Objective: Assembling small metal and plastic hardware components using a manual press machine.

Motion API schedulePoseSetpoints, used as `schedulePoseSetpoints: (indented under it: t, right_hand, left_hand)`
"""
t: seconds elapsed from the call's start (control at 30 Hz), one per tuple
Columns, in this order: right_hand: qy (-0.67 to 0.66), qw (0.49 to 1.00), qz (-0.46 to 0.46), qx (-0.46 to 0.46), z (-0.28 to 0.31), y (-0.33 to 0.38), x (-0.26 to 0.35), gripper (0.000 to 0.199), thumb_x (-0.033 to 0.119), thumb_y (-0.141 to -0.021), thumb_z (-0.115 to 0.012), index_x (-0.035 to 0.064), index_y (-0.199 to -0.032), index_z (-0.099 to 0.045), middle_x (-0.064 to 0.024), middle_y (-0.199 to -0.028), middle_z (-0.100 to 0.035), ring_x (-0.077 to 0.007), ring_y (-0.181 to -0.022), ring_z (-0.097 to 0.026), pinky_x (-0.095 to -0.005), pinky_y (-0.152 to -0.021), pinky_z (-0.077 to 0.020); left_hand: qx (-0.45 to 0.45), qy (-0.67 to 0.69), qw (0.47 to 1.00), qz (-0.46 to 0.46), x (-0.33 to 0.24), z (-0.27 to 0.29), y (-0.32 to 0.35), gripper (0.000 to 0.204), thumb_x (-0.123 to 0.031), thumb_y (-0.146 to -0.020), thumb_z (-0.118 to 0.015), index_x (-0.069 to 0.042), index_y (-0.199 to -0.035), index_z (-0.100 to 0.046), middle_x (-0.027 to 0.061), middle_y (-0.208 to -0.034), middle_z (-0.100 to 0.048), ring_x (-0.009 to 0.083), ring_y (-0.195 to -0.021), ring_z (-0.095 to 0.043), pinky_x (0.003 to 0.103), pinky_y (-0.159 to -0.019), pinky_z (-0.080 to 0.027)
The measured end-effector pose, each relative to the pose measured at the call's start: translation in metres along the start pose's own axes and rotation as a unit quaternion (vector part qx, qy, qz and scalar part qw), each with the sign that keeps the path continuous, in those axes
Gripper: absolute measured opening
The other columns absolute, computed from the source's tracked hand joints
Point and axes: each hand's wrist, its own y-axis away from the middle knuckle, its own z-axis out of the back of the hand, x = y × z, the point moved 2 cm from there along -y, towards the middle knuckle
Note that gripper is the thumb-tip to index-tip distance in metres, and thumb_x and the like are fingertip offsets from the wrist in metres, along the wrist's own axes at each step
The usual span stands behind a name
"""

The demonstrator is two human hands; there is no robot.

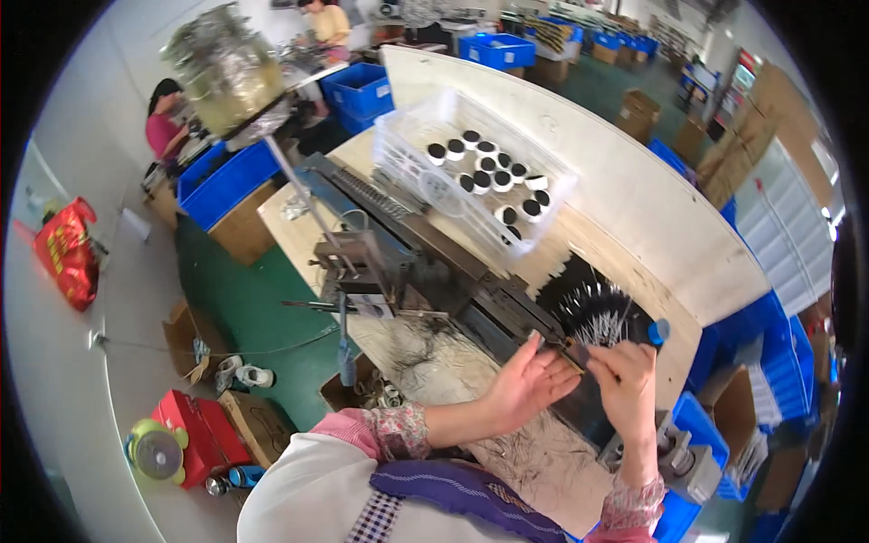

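Note:
My left hand (532, 387) lies palm up at the near side of a long dark metal machine (493, 312), its fingers stretched toward the right. Close beside its fingertips, my right hand (626, 378) is closed in a pinch over the machine's right end. Between the hands a small dark piece with a yellowish edge shows, but what the right fingers hold is too small to make out. Just beyond them, a pile of thin silvery pins (597, 312) rests on a black surface.
A clear plastic crate (552, 172) with several white, black-topped round pieces stands behind the machine. Thin scraps litter the wooden bench (534, 462). A blue cap (659, 331) sits right of the pins. A pale board (625, 208) edges the far side. Two people work at the far left.

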Motion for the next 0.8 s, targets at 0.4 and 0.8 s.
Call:
schedulePoseSetpoints:
  t: [0.4,0.8]
  right_hand:
    - [0.011,0.999,0.044,-0.009,-0.025,-0.005,0.004,0.014,0.007,-0.074,-0.069,0.0091,-0.088,-0.071,-0.0031,-0.073,-0.055,-0.0206,-0.073,-0.055,-0.0344,-0.078,-0.0364]
    - [0.03,0.998,0.051,-0.025,-0.027,-0.004,0.008,0.018,0.005,-0.072,-0.069,0.0083,-0.09,-0.071,-0.0036,-0.075,-0.052,-0.0209,-0.077,-0.053,-0.0355,-0.082,-0.0361]
  left_hand:
    - [0.028,0.027,0.999,0.001,-0.003,-0.002,0.0,0.066,-0.053,-0.098,-0.032,0.002,-0.135,-0.035,0.0139,-0.143,-0.038,0.0251,-0.134,-0.036,0.037,-0.114,-0.026]
    - [0.004,0.024,1.0,0.003,-0.001,-0.003,0.005,0.075,-0.056,-0.095,-0.037,0.004,-0.138,-0.028,0.0167,-0.142,-0.036,0.025,-0.134,-0.036,0.036,-0.114,-0.026]
